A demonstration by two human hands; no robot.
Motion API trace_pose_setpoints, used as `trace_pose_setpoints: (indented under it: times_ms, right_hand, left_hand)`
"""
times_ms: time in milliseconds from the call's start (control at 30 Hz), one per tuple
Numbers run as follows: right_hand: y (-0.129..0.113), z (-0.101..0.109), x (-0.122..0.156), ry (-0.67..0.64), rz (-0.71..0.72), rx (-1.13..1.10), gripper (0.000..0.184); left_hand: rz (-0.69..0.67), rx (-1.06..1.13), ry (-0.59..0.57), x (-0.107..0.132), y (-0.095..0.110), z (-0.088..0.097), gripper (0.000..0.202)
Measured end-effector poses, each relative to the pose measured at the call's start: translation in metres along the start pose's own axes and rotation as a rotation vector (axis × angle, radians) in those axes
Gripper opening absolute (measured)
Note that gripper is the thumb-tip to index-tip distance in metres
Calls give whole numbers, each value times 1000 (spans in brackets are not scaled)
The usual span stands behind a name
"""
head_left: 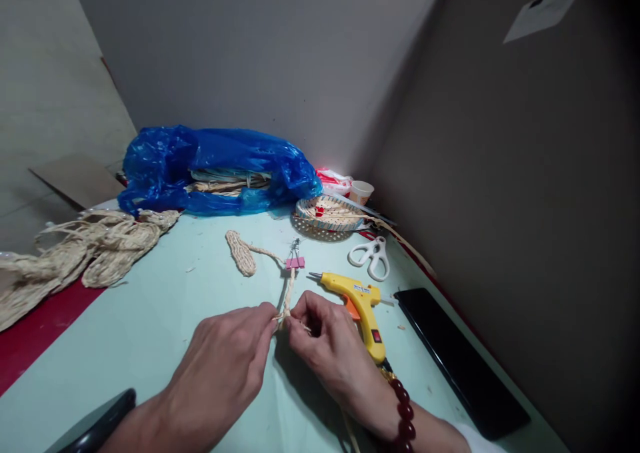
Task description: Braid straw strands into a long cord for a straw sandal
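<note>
Straw braid [291, 288], likely light, soft, best held by its near end; left hand [227, 350] and right hand [333, 353] pinch it between the surface's [135, 343] edges.

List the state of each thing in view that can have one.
Left hand: pinching the braid
Right hand: pinching the braid
Pink clip: shut on the braid
Yellow glue gun: on its side, stick inserted
White scissors: lying flat
Blue bag: open, contents showing
Cup: upright
Black rectangular object: lying flat
</note>
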State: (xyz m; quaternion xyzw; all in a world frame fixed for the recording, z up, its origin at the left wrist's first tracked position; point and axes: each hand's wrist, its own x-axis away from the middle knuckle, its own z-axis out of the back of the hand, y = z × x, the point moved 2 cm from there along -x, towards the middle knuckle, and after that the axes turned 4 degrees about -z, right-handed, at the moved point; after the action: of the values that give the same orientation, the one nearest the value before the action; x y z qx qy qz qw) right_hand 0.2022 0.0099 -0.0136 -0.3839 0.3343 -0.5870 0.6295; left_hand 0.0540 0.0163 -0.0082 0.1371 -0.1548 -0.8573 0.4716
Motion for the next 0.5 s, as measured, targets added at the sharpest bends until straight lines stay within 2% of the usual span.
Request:
trace_pose_setpoints:
  times_ms: [233, 367, 500]
  right_hand:
    - [-2, 0, 9, 47, 149, 142, 21]
    - [1, -3, 9, 49, 131, 153, 20]
    - [2, -1, 6, 1, 77, 84, 20]
  left_hand:
    - [-78, -71, 60, 3, 7, 1, 31]
    - [-138, -111, 122, 5, 13, -8, 29]
    - [-221, -110, 134, 9, 14, -18, 25]
